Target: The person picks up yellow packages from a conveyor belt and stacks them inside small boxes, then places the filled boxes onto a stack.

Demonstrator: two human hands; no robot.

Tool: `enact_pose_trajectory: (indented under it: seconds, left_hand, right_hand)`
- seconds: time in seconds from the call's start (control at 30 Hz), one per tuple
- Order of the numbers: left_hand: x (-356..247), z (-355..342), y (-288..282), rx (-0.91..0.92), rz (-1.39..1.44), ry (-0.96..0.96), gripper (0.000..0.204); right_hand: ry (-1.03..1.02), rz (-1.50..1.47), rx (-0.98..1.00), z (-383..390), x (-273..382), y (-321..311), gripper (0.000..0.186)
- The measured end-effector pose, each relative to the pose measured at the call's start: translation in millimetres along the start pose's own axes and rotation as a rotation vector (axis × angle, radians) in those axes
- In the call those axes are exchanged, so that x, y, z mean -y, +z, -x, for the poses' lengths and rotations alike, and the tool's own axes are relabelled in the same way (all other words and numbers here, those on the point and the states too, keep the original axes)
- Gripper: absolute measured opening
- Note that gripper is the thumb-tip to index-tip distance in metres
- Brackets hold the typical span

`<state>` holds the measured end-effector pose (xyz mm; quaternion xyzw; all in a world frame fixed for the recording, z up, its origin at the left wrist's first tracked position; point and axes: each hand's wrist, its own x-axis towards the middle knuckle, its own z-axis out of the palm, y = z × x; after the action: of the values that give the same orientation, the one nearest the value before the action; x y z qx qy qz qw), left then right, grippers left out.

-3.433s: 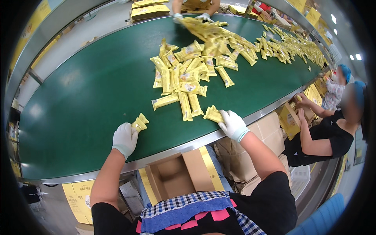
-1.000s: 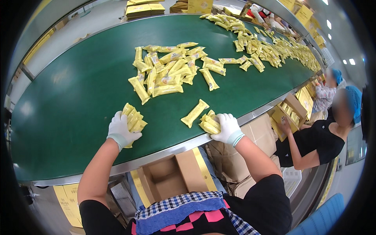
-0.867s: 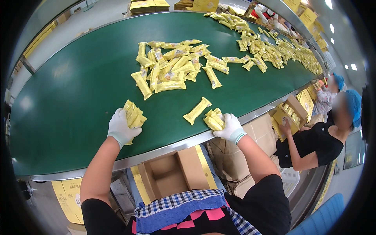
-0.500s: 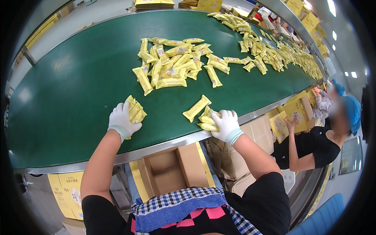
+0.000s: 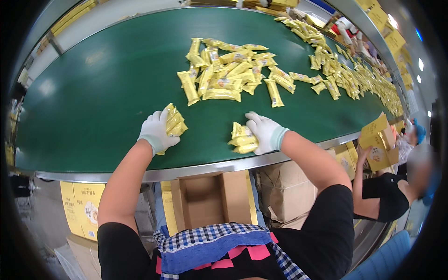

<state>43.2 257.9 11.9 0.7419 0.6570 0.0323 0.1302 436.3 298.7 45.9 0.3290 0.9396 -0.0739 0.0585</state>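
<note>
At the near side of the belt [image 5: 205,144], our left hand [image 5: 156,131] is curled round some packs [image 5: 176,123]; our right hand [image 5: 267,133] lies against a second bundle [image 5: 242,140], but we cannot tell whether it grips. We should align their ends and press gently, so that nothing is crushed.

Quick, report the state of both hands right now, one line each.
Left hand: closed around a bunch of yellow packets.
Right hand: cupped against a small stack of yellow packets; whether its grip is closed cannot be told.
</note>
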Motion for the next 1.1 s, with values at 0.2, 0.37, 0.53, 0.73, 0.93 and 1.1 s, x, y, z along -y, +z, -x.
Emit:
enact_pose_trajectory:
  seconds: [0.2,0.37,0.53,0.73,0.93,1.1]
  left_hand:
    - [-9.4,-0.1,-3.8,0.095,-0.064,-0.072,0.106]
    - [-5.8,-1.2,-2.3,0.099,-0.093,-0.052,0.103]
    - [7.1,18.9,-15.5,-0.111,0.068,-0.052,0.103]
    - [-3.8,92.9,-55.4,-0.387,0.274,0.075,0.101]
    - [-9.2,142.3,-58.0,-0.463,0.288,0.076,0.1]
    - [-43.1,156.6,-62.0,-0.49,0.195,0.179,0.102]
  right_hand:
    - [-0.009,0.042,0.169,41.5,25.9,-9.8,0.087]
    - [0.101,-0.046,0.114,45.8,35.6,13.4,0.091]
    - [0.106,-0.02,-0.178,46.8,69.8,-42.5,0.081]
    - [0.118,0.312,-0.286,59.7,137.6,-122.8,0.059]
    - [0.018,-0.031,0.006,57.3,186.5,-150.2,0.05]
    - [0.17,0.137,0.562,-0.8,235.8,-42.9,0.068]
